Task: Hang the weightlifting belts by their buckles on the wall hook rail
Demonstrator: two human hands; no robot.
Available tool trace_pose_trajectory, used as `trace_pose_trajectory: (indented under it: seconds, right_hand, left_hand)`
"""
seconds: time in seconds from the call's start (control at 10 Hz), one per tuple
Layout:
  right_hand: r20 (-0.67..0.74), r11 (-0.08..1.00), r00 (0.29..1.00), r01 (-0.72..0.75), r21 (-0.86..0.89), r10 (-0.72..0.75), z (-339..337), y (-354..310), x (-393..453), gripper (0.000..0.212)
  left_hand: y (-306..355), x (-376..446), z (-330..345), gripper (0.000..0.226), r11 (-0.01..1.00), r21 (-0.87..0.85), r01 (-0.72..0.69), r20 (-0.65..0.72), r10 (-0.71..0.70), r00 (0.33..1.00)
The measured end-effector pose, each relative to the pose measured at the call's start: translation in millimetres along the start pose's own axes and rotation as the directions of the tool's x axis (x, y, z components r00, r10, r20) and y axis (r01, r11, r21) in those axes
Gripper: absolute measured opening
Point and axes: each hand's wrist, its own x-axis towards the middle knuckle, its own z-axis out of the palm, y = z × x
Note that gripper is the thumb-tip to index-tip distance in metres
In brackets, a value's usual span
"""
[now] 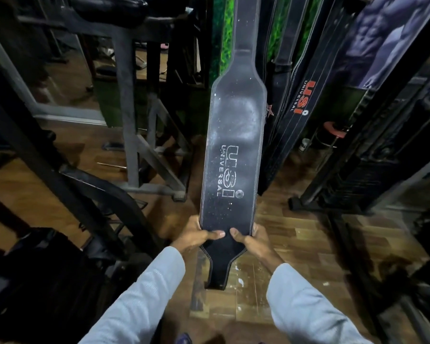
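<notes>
Black leather belt [235, 150] w/ "USI UNIVERSAL" logo hangs down mid-frame, top end out of view — left hand [196, 235] & right hand [252, 240] grip its lower wide part at the edges, thumbs on the front face. Narrow tail drops below the hands, over wood floor [283, 234]. More dark belts [297, 103] hang just to the right; grey metal frame [132, 125] on the left.

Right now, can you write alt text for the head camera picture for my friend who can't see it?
Two hands, left hand and right hand, grip the lower end of a long black leather weightlifting belt printed "USI UNIVERSAL", which rises out of view. More black belts hang to its right, above a wooden floor.
</notes>
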Motion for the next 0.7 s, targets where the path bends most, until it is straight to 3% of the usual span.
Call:
trace_pose_trajectory:
  seconds: [0.2, 0.3, 0.4, 0.5, 0.7]
  right_hand:
    - [0.037, 1.0, 0.999, -0.001, 0.011, 0.001, -9, 3, 8, 0.03]
    - [0.077, 0.997, 0.997, 0.036, -0.068, -0.03, -16, 12, 13, 0.033]
    - [0.028, 0.983, 1.0, 0.005, -0.184, 0.0, -25, 14, 17, 0.022]
    - [0.0, 0.988, 1.0, 0.003, -0.152, -0.003, -37, -8, 24, 0.035]
    - [-0.05, 0.991, 0.994, 0.096, -0.09, -0.101, -61, -43, 40, 0.04]
  left_hand:
    - [-11, 2, 17, 0.037, 1.0, 0.021, 0.018, -0.094, -0.016, 0.995]
    - [-10, 9, 21, 0.042, 0.997, 0.066, 0.051, -0.123, -0.043, 0.991]
    - [-11, 24, 22, 0.044, 0.987, 0.128, 0.092, -0.22, -0.062, 0.973]
    - [6, 31, 29, 0.04, 0.989, 0.062, 0.133, -0.315, -0.107, 0.943]
    - [43, 44, 46, 0.013, 0.992, 0.105, 0.066, -0.249, -0.038, 0.968]
